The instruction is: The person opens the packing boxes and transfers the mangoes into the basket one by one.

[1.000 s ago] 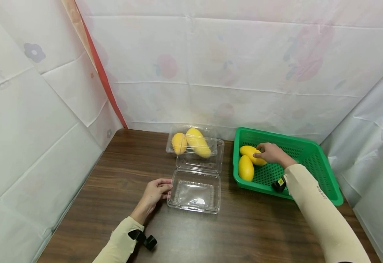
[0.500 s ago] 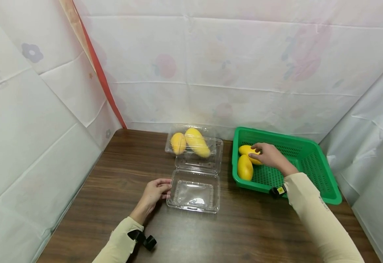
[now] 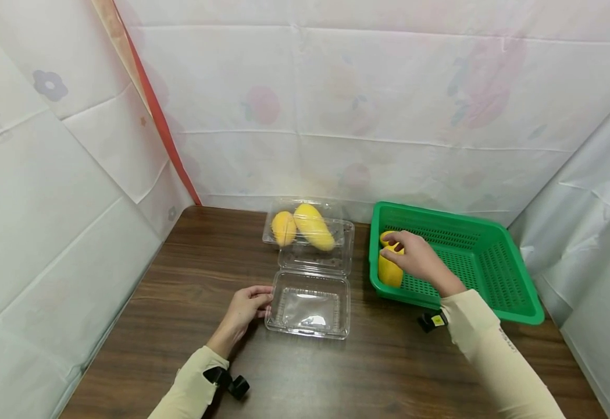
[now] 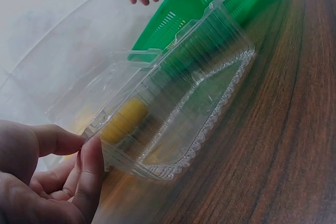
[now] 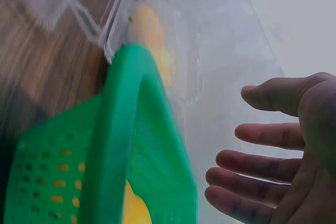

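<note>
My left hand is at the left side of an open clear plastic clamshell box. In the left wrist view, the thumb and index finger pinch the rim of that box. My right hand hovers over the left end of a green plastic basket. Its fingers are spread and hold nothing, as the right wrist view shows. Below it lie two yellow mangoes, the nearer mango in plainer sight and the farther mango mostly hidden by the fingers.
Behind the open box, partly overlapped by its raised lid, another clear box contains two mangoes. The brown wood-grain table meets a white printed sheet at the back and sides.
My right hand has shifted left and slightly toward me above the basket, now covering more of the farther mango. My left hand and the open box have stayed in place.
</note>
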Demonstrator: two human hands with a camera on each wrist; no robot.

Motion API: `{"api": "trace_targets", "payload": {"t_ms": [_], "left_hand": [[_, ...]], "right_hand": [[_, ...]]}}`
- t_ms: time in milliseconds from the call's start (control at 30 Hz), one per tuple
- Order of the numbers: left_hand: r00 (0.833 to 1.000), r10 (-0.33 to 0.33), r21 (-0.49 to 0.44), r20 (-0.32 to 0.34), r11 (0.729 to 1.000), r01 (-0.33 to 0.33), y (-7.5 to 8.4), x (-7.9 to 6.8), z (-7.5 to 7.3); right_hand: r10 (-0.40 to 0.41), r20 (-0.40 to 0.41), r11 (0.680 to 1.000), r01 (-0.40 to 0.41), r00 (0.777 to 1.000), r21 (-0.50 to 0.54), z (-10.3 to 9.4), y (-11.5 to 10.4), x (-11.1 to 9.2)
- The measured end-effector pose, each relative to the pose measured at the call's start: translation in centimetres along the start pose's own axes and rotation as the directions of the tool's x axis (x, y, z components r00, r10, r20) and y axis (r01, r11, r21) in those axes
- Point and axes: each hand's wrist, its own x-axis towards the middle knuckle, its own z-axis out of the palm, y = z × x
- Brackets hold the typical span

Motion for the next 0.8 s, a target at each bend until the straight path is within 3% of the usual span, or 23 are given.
{"api": "trace_targets", "payload": {"t_ms": [567, 800], "left_hand": [[1.0, -0.013, 0.035, -0.018, 0.999, 0.014, 0.0, -0.2, -0.1], [1.0, -0.008, 0.038, -0.016, 0.999, 0.008, -0.3, -0.4, -0.3]], "right_hand": [[-0.144, -0.118, 0.984, 0.155, 0.983, 0.09, 3.8, -4.5, -2.3], [-0.182, -0.078, 0.98, 0.187, 0.98, 0.061, 5.7, -6.3, -3.4]]}}
